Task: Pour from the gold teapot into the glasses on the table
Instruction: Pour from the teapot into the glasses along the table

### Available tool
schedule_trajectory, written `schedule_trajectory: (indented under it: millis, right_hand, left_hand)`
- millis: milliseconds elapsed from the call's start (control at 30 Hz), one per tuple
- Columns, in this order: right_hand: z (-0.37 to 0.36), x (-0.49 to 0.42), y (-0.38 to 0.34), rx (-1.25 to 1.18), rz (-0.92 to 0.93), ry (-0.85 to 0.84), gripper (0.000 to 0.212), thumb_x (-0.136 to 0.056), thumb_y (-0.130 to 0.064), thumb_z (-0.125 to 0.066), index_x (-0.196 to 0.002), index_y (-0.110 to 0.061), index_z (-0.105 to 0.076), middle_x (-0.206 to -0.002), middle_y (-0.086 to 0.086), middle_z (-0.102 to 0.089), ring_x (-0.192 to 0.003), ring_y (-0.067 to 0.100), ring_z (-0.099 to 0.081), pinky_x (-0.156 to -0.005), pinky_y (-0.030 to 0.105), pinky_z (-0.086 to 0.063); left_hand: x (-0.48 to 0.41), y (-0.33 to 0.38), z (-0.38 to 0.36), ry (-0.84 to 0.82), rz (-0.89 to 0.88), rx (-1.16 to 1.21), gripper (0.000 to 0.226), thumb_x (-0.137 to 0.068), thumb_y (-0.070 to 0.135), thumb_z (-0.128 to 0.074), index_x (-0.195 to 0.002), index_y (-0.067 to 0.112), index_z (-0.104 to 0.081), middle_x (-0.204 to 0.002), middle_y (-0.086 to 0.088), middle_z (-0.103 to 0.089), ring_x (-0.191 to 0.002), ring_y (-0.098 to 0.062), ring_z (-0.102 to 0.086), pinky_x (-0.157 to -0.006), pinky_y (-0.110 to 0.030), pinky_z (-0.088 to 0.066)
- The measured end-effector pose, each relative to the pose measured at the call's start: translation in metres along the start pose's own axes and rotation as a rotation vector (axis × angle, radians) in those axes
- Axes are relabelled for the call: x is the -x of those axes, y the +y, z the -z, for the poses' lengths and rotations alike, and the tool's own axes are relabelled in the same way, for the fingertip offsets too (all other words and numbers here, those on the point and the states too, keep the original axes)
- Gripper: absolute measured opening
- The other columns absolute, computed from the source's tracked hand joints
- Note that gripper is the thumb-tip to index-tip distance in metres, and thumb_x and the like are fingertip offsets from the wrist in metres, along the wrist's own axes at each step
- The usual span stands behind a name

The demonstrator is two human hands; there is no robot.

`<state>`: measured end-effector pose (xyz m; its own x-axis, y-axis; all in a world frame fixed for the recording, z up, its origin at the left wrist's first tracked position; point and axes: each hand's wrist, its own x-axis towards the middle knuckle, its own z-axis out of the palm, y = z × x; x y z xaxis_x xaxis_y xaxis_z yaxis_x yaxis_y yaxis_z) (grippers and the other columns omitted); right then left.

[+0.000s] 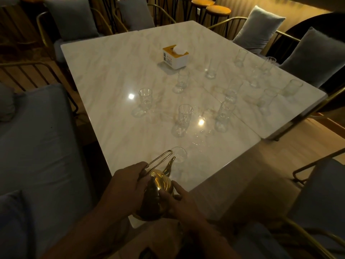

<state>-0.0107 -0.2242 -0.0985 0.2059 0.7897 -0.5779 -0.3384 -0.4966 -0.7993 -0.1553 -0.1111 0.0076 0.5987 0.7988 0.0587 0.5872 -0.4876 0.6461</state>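
Note:
The gold teapot (158, 191) is tipped forward near the front edge of the white marble table (104, 75). My left hand (127, 187) grips it at the base of its wire handle. My right hand (179, 200) holds its round body from the right. Its spout points at the rim of the nearest clear glass (179, 155), partly hidden behind the spout. Whether liquid flows is too dim to tell. Several other clear glasses stand across the table, among them one ahead (182, 120), one to the left (143, 101) and one to the right (224, 116).
A white and yellow tissue box (176, 56) sits at the table's far middle. Grey cushioned chairs with gold frames (315, 58) ring the table, a grey sofa seat (37, 146) lies on the left, and round stools (217, 10) stand at the back.

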Motion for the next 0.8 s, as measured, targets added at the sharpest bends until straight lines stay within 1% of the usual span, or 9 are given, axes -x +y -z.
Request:
schedule_trajectory:
  millis: [67, 167, 300, 500, 567, 600, 667, 733, 800]
  right_hand:
    - [0.000, -0.001, -0.001, -0.008, -0.016, 0.004, 0.095, -0.073, -0.051, -0.075, -0.157, -0.032, -0.035, -0.121, 0.003, -0.064, -0.104, 0.020, -0.072, -0.090, 0.043, -0.064]
    - [-0.001, 0.000, -0.003, -0.018, -0.036, 0.003, 0.092, -0.074, -0.049, -0.074, -0.156, -0.031, -0.037, -0.113, -0.002, -0.066, -0.102, 0.020, -0.072, -0.093, 0.048, -0.063]
    - [-0.001, -0.003, -0.001, -0.045, -0.069, 0.022, 0.099, -0.073, -0.048, -0.078, -0.159, -0.029, -0.033, -0.127, 0.010, -0.067, -0.110, 0.029, -0.072, -0.090, 0.050, -0.064]
    - [-0.004, -0.005, -0.001, -0.070, -0.081, 0.019, 0.096, -0.074, -0.049, -0.079, -0.157, -0.029, -0.036, -0.129, 0.014, -0.068, -0.106, 0.028, -0.074, -0.080, 0.042, -0.066]
    - [-0.004, -0.005, 0.000, -0.071, -0.081, 0.012, 0.080, -0.073, -0.049, -0.079, -0.146, -0.035, -0.048, -0.127, 0.014, -0.070, -0.106, 0.028, -0.075, -0.080, 0.042, -0.066]
    - [-0.004, -0.004, -0.001, -0.069, -0.078, 0.008, 0.063, -0.074, -0.049, -0.079, -0.131, -0.040, -0.055, -0.122, 0.012, -0.072, -0.105, 0.028, -0.075, -0.080, 0.043, -0.066]
    - [-0.004, -0.001, -0.002, -0.080, -0.080, -0.001, 0.044, -0.075, -0.048, -0.077, -0.114, -0.045, -0.058, -0.116, 0.008, -0.075, -0.103, 0.026, -0.076, -0.078, 0.041, -0.065]
    - [-0.003, -0.001, -0.001, -0.078, -0.084, -0.003, 0.052, -0.076, -0.048, -0.076, -0.122, -0.043, -0.053, -0.116, 0.007, -0.075, -0.101, 0.023, -0.076, -0.077, 0.039, -0.066]
    - [-0.003, -0.003, 0.000, -0.083, -0.080, 0.002, 0.068, -0.077, -0.047, -0.077, -0.138, -0.039, -0.048, -0.120, 0.008, -0.074, -0.104, 0.026, -0.076, -0.083, 0.046, -0.066]
  left_hand:
    - [-0.002, 0.003, 0.001, -0.009, 0.007, -0.015, 0.038, -0.090, 0.025, -0.058, -0.125, 0.010, -0.058, -0.111, -0.006, -0.068, -0.101, -0.019, -0.063, -0.093, -0.039, -0.051]
    - [-0.006, 0.005, 0.002, -0.009, -0.010, -0.029, 0.037, -0.091, 0.026, -0.057, -0.125, 0.012, -0.058, -0.106, -0.003, -0.069, -0.097, -0.016, -0.063, -0.089, -0.030, -0.050]
    - [-0.009, 0.010, 0.004, -0.002, -0.002, -0.021, 0.035, -0.090, 0.025, -0.058, -0.123, 0.014, -0.059, -0.103, -0.002, -0.070, -0.094, -0.015, -0.064, -0.086, -0.028, -0.051]
    - [-0.012, 0.013, 0.006, 0.011, 0.017, -0.032, 0.038, -0.090, 0.028, -0.058, -0.126, 0.014, -0.057, -0.109, -0.005, -0.069, -0.097, -0.017, -0.063, -0.089, -0.031, -0.050]
    - [-0.013, 0.014, 0.006, 0.008, 0.013, -0.025, 0.039, -0.090, 0.028, -0.058, -0.126, 0.014, -0.057, -0.109, -0.004, -0.069, -0.097, -0.016, -0.063, -0.088, -0.030, -0.050]
    - [-0.013, 0.014, 0.006, 0.009, 0.010, -0.026, 0.039, -0.090, 0.028, -0.058, -0.126, 0.014, -0.057, -0.108, -0.004, -0.069, -0.096, -0.016, -0.063, -0.088, -0.029, -0.050]
    - [-0.013, 0.015, 0.007, 0.009, 0.011, -0.026, 0.039, -0.090, 0.029, -0.058, -0.127, 0.015, -0.057, -0.109, -0.003, -0.069, -0.097, -0.016, -0.063, -0.089, -0.030, -0.050]
    - [-0.013, 0.016, 0.008, 0.013, 0.009, -0.028, 0.040, -0.090, 0.029, -0.058, -0.127, 0.015, -0.057, -0.110, -0.004, -0.069, -0.099, -0.016, -0.063, -0.090, -0.029, -0.050]
    - [-0.014, 0.018, 0.008, 0.020, 0.001, -0.030, 0.039, -0.089, 0.028, -0.059, -0.126, 0.014, -0.057, -0.109, -0.004, -0.069, -0.098, -0.016, -0.063, -0.088, -0.027, -0.048]
